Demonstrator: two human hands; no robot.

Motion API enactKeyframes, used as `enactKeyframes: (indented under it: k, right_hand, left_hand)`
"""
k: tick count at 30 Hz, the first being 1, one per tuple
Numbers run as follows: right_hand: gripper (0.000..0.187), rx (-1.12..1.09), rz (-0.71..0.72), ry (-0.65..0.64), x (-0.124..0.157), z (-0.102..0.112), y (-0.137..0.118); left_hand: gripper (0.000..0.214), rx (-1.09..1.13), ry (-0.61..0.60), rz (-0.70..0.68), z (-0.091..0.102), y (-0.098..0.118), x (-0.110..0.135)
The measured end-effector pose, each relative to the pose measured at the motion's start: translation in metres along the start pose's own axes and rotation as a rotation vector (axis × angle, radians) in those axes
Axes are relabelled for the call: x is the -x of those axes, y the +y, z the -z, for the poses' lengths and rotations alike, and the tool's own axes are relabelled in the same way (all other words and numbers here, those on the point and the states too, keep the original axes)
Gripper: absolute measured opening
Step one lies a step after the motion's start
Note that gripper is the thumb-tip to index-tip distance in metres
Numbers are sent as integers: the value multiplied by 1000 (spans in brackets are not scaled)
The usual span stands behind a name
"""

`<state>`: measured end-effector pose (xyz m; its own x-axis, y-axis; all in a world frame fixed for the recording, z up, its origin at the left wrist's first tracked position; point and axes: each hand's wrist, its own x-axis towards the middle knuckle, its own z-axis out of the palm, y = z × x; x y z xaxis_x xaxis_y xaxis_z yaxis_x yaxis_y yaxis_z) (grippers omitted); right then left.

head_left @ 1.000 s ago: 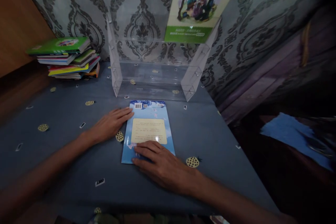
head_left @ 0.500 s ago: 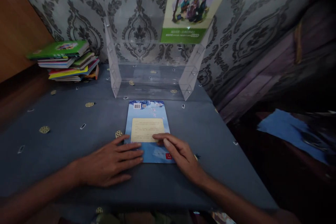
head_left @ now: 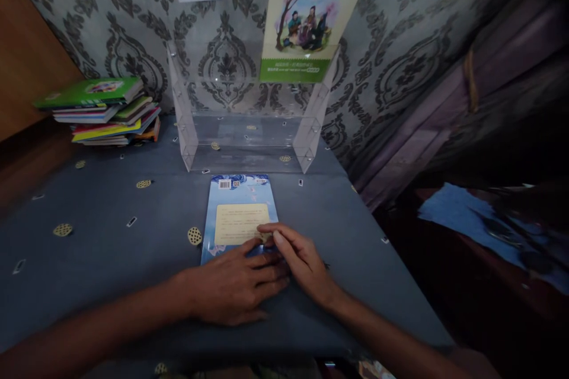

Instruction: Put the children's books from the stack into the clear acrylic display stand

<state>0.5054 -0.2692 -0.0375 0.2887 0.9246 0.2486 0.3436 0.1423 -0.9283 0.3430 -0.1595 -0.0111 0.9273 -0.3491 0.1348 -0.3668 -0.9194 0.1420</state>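
Observation:
A blue book with a pale yellow text panel and a barcode lies flat on the table, upside down to my view. Across its near part rests my left hand, palm down with the fingers stretched out; the book's near edge is hidden beneath it. My right hand is at the book's right side, its index finger over the yellow panel and its thumb close by. The fingertips of both hands meet or overlap there. Neither hand grips the book.
Behind the book stands a clear acrylic rack, with a cream and green book upright on top. A stack of books sits at the back left. The patterned grey tablecloth covers the table. Blue cloth lies off to the right.
My left hand has slid right across the book, from its left edge to my right hand. My right hand stays nearly in place. The view has shifted slightly.

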Motion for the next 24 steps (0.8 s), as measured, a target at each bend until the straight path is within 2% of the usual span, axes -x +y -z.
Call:
enactKeyframes:
  k: [5, 10, 14, 18, 24]
  right_hand:
    - [24, 169, 124, -32, -1, 1, 5]
    - [24, 337, 217, -33, -9, 7, 17]
    - [24, 432, 263, -20, -16, 11, 23]
    - [25, 454, 272, -33, -22, 14, 25]
    - [25, 432, 254, -29, -25, 14, 24]
  left_hand:
    - [50, 41, -19, 92, 5, -9, 20]
    - [41, -164, -28, 283, 9, -53, 68]
    - [56, -316, -100, 318, 22, -79, 100]
    - [56, -403, -163, 239, 30, -82, 101]
    - [40, -423, -129, 61, 40, -87, 81]
